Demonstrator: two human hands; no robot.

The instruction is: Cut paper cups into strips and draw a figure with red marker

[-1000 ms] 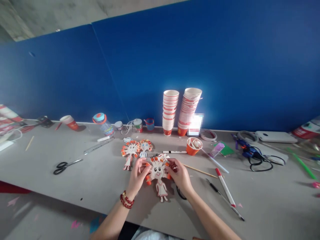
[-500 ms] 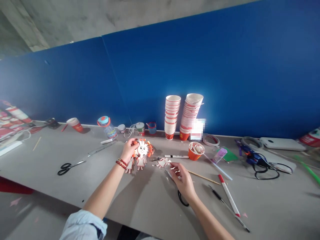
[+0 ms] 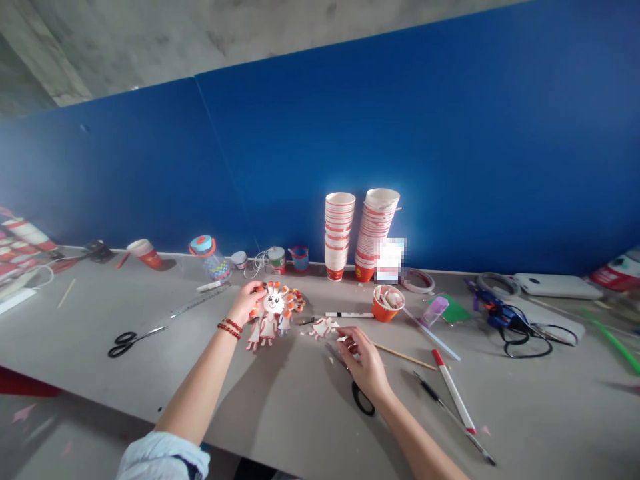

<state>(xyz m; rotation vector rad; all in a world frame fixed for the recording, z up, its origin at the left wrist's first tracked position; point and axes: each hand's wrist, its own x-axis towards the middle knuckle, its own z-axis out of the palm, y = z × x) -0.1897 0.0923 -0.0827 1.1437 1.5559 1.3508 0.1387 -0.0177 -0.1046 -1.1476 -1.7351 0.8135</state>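
My left hand, with red bead bracelets at the wrist, is closed on the edge of a paper craft. This craft has a white rabbit-like face, orange-and-white tabs around it and several small paper figures below. My right hand has its fingers curled close above the table. A white bit shows at its fingertips, too small to name. Just left of those fingertips lies a flat white paper cutout with red edges. Black-handled scissors lie partly hidden under the right hand.
Behind stand two stacks of paper cups and a cup of paper scraps. To the right lie a red-capped marker, a pen and a blue glue gun. More scissors and a ruler are left.
My left hand has turned the paper craft, so a blue-dressed figure now shows on its right side. The right hand has stayed nearly still. The view has shifted slightly.
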